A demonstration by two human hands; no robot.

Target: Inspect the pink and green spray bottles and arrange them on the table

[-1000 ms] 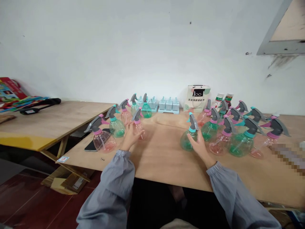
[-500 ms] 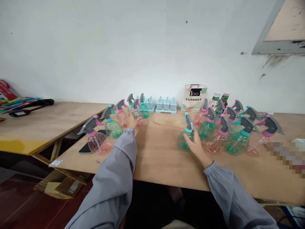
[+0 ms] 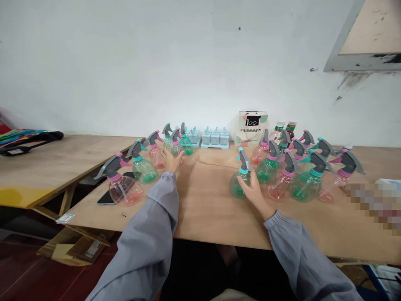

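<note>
Two groups of spray bottles with grey trigger heads stand on the wooden table (image 3: 206, 209). My left hand (image 3: 171, 160) is at the left group, fingers spread, in front of a pink spray bottle (image 3: 176, 146) at the group's right side. A green spray bottle (image 3: 144, 170) and a larger pink one (image 3: 125, 191) stand nearer on the left. My right hand (image 3: 253, 189) is wrapped round a green spray bottle (image 3: 239, 184) with a turquoise collar, upright at the left edge of the right group. Beside it are a pink bottle (image 3: 280, 186) and another green one (image 3: 307, 186).
Light blue moulds (image 3: 215, 139) and a paper bag (image 3: 250, 129) stand by the wall. Two labelled bottles (image 3: 278, 133) are behind the right group. A phone (image 3: 105, 199) lies at the left. Another table (image 3: 78, 159) is further left.
The view has shifted slightly to the right. The fingers of my left hand are more spread and slightly away from the pink bottle. My right hand keeps its hold on the green bottle.
</note>
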